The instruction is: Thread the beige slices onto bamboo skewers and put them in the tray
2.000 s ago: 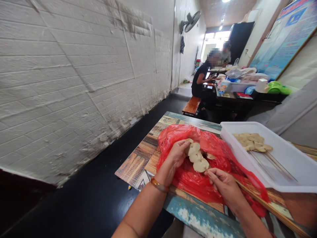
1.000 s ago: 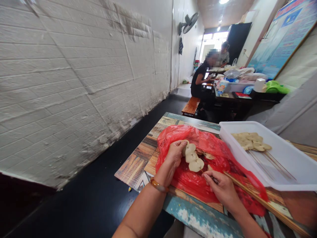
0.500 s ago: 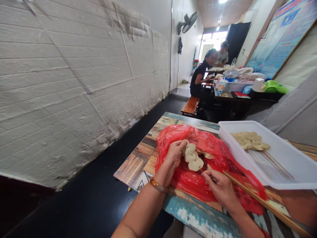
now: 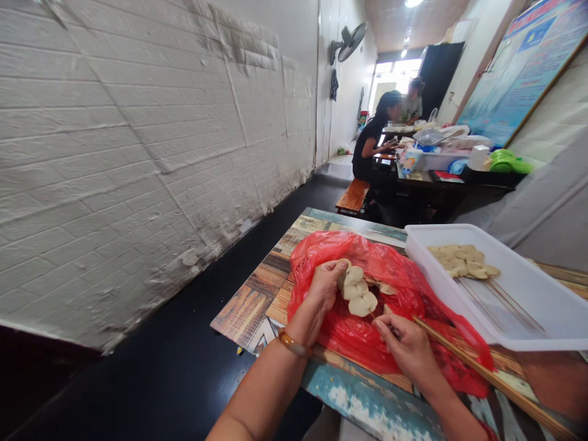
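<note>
Over a crumpled red plastic bag (image 4: 316,248), my left hand (image 4: 327,283) is closed, thumb and fingers pinching the upper end of a row of pale, round, flat food slices (image 4: 362,302). A thin skewer runs out of the lowest slice. Its lower end is pinched in the closed fingers of my right hand (image 4: 405,344). More such slices (image 4: 387,288) lie in the bag's opening, partly covered by the red plastic. Right beside my right hand, a bundle of thin wooden sticks (image 4: 487,371) lies slantwise across the bag.
A white plastic tray (image 4: 558,288) on the right holds skewered slices (image 4: 459,258). The patterned table (image 4: 257,306) ends at the left above a dark floor. Farther back, a person (image 4: 367,147) sits on a wooden bench (image 4: 353,195) beside a cluttered table; another person is behind.
My hands and the skewered slices are in nearly the same place. In the background, the seated person's head and hands have shifted slightly.
</note>
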`<state>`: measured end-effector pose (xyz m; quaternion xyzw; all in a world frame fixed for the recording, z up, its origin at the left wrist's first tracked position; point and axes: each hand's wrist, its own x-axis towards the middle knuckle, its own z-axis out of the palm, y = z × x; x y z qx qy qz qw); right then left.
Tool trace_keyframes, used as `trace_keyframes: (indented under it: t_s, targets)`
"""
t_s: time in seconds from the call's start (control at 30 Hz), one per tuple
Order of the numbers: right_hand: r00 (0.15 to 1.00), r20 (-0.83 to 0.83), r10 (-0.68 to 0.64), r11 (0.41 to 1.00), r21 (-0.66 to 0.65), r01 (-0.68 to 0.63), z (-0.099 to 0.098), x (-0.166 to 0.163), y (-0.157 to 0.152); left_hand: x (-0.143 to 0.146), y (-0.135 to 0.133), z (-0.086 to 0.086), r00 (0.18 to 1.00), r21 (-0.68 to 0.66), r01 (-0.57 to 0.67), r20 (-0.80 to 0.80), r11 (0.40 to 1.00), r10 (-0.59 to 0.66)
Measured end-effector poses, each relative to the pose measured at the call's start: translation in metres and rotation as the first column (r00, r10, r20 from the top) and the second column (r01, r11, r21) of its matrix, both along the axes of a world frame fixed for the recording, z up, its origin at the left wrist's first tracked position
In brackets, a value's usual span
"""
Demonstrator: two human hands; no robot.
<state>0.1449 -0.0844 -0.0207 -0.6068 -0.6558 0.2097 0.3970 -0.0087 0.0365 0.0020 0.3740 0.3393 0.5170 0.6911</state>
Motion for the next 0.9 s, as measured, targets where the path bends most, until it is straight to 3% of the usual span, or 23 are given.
trace_keyframes:
  t_s: [0.9]
  targets:
    - [1.000,0.004,-0.015,1.000,0.018,0.015,-0.0010,-0.0009,0.0003,0.0015,-0.0009,-0.0027,1.000,0.000,0.013,0.005,1.000,-0.013]
